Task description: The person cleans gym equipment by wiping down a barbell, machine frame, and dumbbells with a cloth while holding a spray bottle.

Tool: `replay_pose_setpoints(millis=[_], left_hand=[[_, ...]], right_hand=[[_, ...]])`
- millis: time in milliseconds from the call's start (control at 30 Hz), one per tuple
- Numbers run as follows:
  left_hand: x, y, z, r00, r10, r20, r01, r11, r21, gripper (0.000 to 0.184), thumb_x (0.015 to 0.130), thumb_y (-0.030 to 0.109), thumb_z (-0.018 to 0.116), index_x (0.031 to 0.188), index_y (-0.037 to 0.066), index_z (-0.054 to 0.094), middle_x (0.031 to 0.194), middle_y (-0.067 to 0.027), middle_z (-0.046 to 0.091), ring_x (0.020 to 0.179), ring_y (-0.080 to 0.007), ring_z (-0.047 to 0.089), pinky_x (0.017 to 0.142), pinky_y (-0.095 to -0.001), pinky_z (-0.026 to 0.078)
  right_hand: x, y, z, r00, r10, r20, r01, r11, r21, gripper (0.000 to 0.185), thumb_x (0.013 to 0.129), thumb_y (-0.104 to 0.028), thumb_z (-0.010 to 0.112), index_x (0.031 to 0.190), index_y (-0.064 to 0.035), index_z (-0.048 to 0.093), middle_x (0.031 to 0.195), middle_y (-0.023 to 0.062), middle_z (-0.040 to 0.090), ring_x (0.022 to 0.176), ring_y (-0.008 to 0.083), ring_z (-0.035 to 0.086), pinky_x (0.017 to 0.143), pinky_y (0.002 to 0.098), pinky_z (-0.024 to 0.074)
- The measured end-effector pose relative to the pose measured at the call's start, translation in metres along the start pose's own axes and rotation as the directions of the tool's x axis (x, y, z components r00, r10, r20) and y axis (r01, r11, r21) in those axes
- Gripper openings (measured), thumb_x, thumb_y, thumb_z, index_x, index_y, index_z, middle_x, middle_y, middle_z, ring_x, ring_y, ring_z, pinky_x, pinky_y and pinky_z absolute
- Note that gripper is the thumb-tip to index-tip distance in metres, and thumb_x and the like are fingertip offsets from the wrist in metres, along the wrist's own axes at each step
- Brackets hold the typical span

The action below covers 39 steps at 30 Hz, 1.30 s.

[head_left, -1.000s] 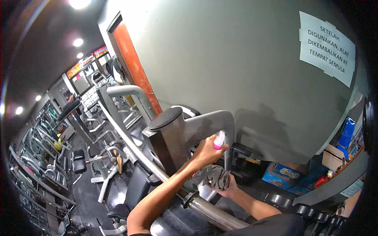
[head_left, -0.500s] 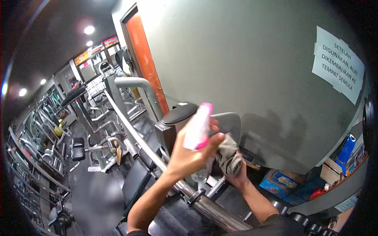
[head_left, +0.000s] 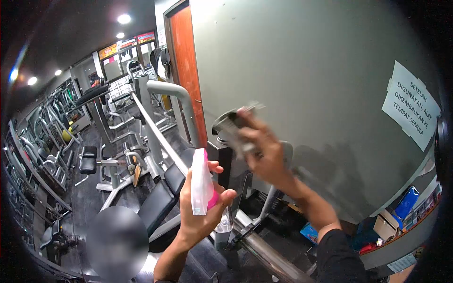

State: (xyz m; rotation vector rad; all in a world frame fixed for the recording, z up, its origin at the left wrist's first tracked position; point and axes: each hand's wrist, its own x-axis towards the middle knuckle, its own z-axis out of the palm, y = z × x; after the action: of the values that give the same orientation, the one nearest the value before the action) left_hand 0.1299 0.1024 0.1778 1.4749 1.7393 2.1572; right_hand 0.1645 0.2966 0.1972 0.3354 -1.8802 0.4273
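Note:
A spray bottle with a white and pink head [head_left: 200,181] is in my left hand [head_left: 196,212], its clear lower part [head_left: 224,224] showing below the hand. My right hand [head_left: 266,151] is raised in front of the grey wall, with its fingers round a crumpled grey cloth [head_left: 231,129] that is blurred by motion. The cloth is over the top of the machine's upright post [head_left: 225,162], covering much of it; whether it touches the pad there I cannot tell.
A curved grey machine arm [head_left: 177,89] and a long metal bar [head_left: 158,134] run beside the post. A black bench pad [head_left: 163,203] lies at the lower left. Beyond are gym machines and an orange door [head_left: 186,70]. Boxes [head_left: 386,225] stand at the lower right.
My right hand has risen with the cloth from low beside the bottle to the top of the post. My left hand has moved left with the bottle. The view has turned.

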Motion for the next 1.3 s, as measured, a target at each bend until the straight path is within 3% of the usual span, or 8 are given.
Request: replay_pose_setpoints(millis=[67,167,300,467,833,1133,1200,1300], left_hand=[[-0.003,-0.007,0.002,0.997,-0.004,-0.075,0.003,1.000,-0.018,0.056,0.075,0.012,0.074,0.119,-0.003,0.043,0.098,-0.0091,0.056,0.063,-0.0080,0.057,0.056,-0.0203,0.045],[-0.009,-0.014,0.001,0.991,0.042,-0.128,-0.044,0.999,-0.013,0.051,0.078,0.015,0.072,0.115,-0.003,0.044,0.094,-0.0089,0.056,0.064,-0.0099,0.058,0.056,-0.0205,0.045],[-0.014,-0.031,-0.001,0.983,0.120,-0.138,-0.118,0.993,0.020,0.048,0.082,0.025,0.068,0.111,-0.004,0.045,0.088,-0.0087,0.052,0.065,-0.0121,0.057,0.063,-0.0266,0.047],[-0.018,-0.020,0.010,0.984,0.019,-0.177,-0.051,0.983,-0.174,0.061,0.085,0.038,0.062,0.118,-0.003,0.033,0.085,-0.0077,0.047,0.069,-0.0137,0.057,0.067,-0.0304,0.049],[-0.018,-0.023,0.014,0.975,0.027,-0.220,-0.060,0.988,-0.144,0.065,0.085,0.040,0.062,0.123,-0.002,0.029,0.091,-0.0081,0.044,0.058,-0.0149,0.055,0.055,-0.0279,0.048],[-0.016,-0.019,0.010,0.988,-0.033,-0.148,0.006,0.983,-0.183,0.059,0.086,0.033,0.063,0.119,-0.003,0.031,0.081,-0.0060,0.050,0.068,-0.0109,0.055,0.068,-0.0238,0.044],[-0.015,-0.022,0.011,0.987,-0.023,-0.161,-0.014,0.974,-0.227,0.055,0.085,0.030,0.065,0.116,-0.002,0.033,0.085,-0.0055,0.049,0.067,-0.0095,0.055,0.064,-0.0219,0.044],[-0.018,-0.033,0.004,0.988,0.016,-0.153,-0.034,0.993,-0.116,0.054,0.084,0.026,0.066,0.117,-0.003,0.034,0.088,-0.0057,0.046,0.067,-0.0093,0.056,0.059,-0.0220,0.045]], right_hand=[[-0.013,-0.007,0.016,0.981,-0.134,0.142,0.174,0.929,-0.326,0.040,0.065,-0.002,0.060,0.104,-0.0089,0.063,0.124,0.0155,0.053,0.116,0.0334,0.050,0.098,0.0407,0.0416],[-0.058,-0.004,0.039,0.995,-0.099,-0.026,0.088,0.958,-0.273,0.032,0.074,-0.008,0.061,0.105,-0.0150,0.065,0.121,0.0095,0.056,0.110,0.0305,0.054,0.090,0.0433,0.0469],[-0.162,0.005,0.076,0.976,0.163,0.146,-0.141,0.978,-0.152,0.031,0.072,-0.018,0.067,0.101,-0.0278,0.066,0.105,0.0001,0.063,0.099,0.0299,0.060,0.079,0.0395,0.0531],[-0.179,0.021,0.084,0.992,-0.017,0.127,0.041,0.981,-0.187,0.033,0.068,-0.022,0.069,0.100,-0.0289,0.066,0.099,-0.0038,0.062,0.090,0.0259,0.061,0.075,0.0384,0.0537],[-0.041,-0.006,0.058,0.969,-0.153,-0.193,0.100,0.960,-0.261,0.042,0.066,-0.007,0.065,0.106,-0.0184,0.064,0.121,0.0088,0.055,0.092,0.0296,0.059,0.071,0.0389,0.0500],[-0.150,0.023,0.087,0.990,0.143,0.008,-0.143,0.984,0.106,0.042,0.062,-0.013,0.069,0.103,-0.0179,0.061,0.113,0.0084,0.056,0.103,0.0339,0.056,0.084,0.0472,0.0479],[-0.110,0.024,0.067,0.980,-0.046,-0.192,0.005,0.978,-0.209,0.040,0.064,-0.009,0.068,0.102,-0.0147,0.060,0.113,0.0127,0.055,0.103,0.0377,0.055,0.084,0.0507,0.0457],[-0.036,0.026,0.049,0.922,0.133,-0.364,-0.197,0.969,-0.146,0.040,0.064,-0.004,0.066,0.103,-0.0094,0.059,0.114,0.0174,0.055,0.104,0.0399,0.054,0.087,0.0493,0.0428]])
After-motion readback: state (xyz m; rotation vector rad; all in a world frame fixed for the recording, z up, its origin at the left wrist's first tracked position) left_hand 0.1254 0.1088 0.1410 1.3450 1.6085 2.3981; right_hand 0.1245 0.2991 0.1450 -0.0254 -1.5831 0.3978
